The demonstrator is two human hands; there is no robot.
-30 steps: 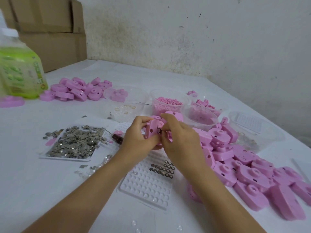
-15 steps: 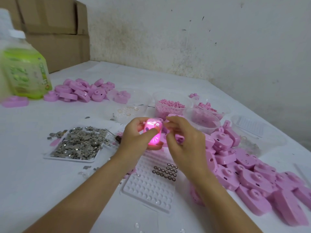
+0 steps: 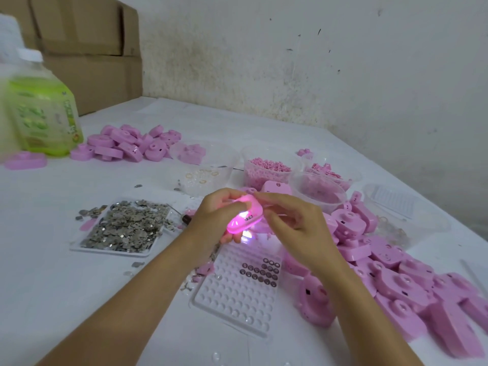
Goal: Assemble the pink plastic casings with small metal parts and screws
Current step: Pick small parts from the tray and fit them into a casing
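Head view: left hand (image 3: 215, 216) grips a pink casing (image 3: 244, 216) held up over the table (image 3: 39, 273), just above the far end of the white dimpled tray (image 3: 227, 299); the casing glows, so I'd guess its cells & contacts are already seated. Right hand (image 3: 298, 228) sits just beside the casing's right end w/ fingers curled; can't tell if it pinches a small part or only touches the shell. Main risk as I see it: the grip is mostly fingertips on smooth plastic, so a twist or squeeze from the right hand could pop the casing loose, and it would drop straight onto the tray and scatter the button cells (image 3: 260, 270) in its far rows. A tiny part let go here would vanish among the loose bits by the tray's left edge. Right forearm hangs over the near pile of casings (image 3: 396, 281); an outward swing of the elbow could shove some toward the table's right edge, which runs close behind that pile. Clear tubs (image 3: 266, 173) stand near, just beyond the hands, so a forward reach could tip one. Metal-parts tray (image 3: 105, 250) lies near the left wrist. Best open room: bare table front-left, between that tray and the camera. Green bottle (image 3: 42, 112) is well apart, far left.
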